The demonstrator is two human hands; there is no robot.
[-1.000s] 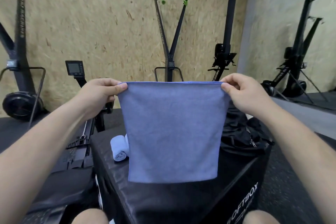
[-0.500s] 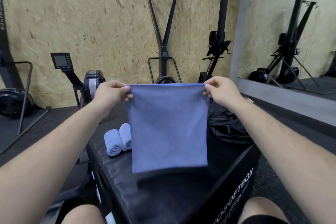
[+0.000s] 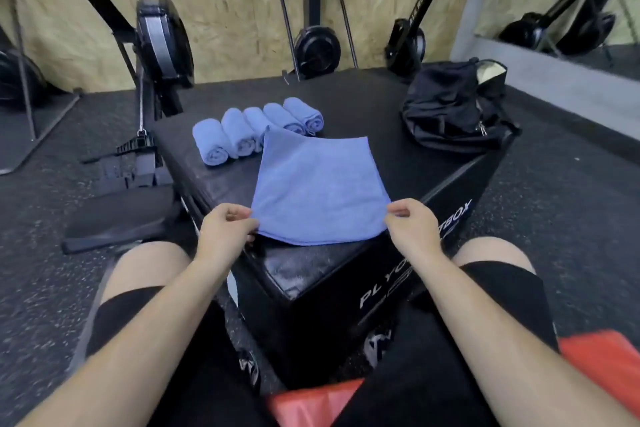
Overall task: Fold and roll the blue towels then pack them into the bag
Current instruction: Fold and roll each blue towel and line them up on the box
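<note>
The counter [image 3: 301,270] has a black leather-like skin with a dull sheen. On it, the flat towel [image 3: 318,187] and rolled towels [image 3: 239,132] are soft matt blue cloth, and the bag [image 3: 446,114] is thin black fabric. Behind the counter the wall [image 3: 235,3] is rough chipboard. The floor [image 3: 41,270] beside it is speckled matt rubber.

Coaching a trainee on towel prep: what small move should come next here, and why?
Probably carry the near edge forward into a fold: the towel lies flat on the box, and the left hand and right hand pinch its near corners.
</note>
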